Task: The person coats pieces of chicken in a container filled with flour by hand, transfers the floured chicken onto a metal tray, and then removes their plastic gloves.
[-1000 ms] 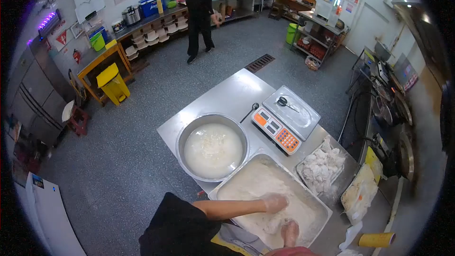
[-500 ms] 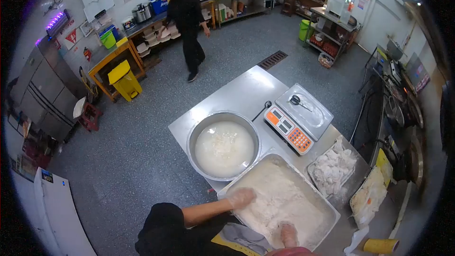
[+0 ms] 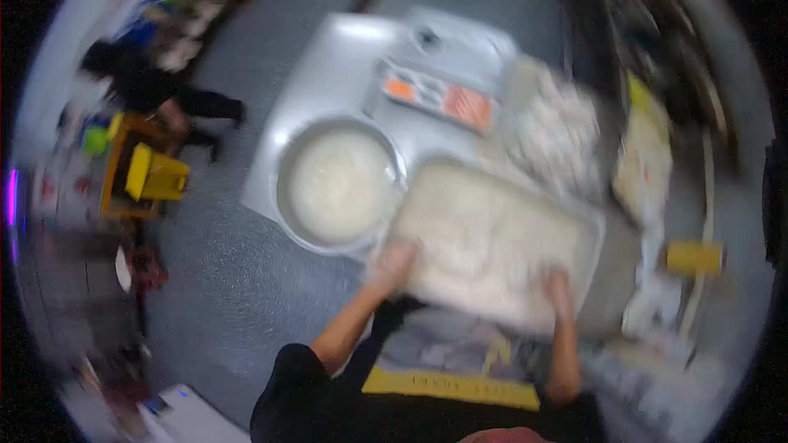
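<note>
A large rectangular tray (image 3: 595,234) of pale flour (image 3: 492,221) lies in front of me, blurred by motion. At its left edge is my left hand (image 3: 396,264), apparently in a thin clear glove, near the flour. Over the flour on the tray's right side, my right hand (image 3: 556,285) points in with its fingers smeared. Whether either hand grips anything is hidden by the blur. Just beyond the left hand stands a round metal pot (image 3: 283,221) of cloudy whitish liquid (image 3: 341,180).
A scale (image 3: 439,98) with an orange keypad sits on the metal table (image 3: 353,61). Beside it a tray holds floury white pieces (image 3: 558,127). Further right lie a yellow-edged tray (image 3: 644,148) and a yellow roll (image 3: 694,258). A person in black (image 3: 148,86) walks near a yellow bin (image 3: 156,174).
My view has swung right and down, shifting the room leftward. My right hand has moved from the flour's near edge toward the right side. My left hand is nearer the tray's left rim.
</note>
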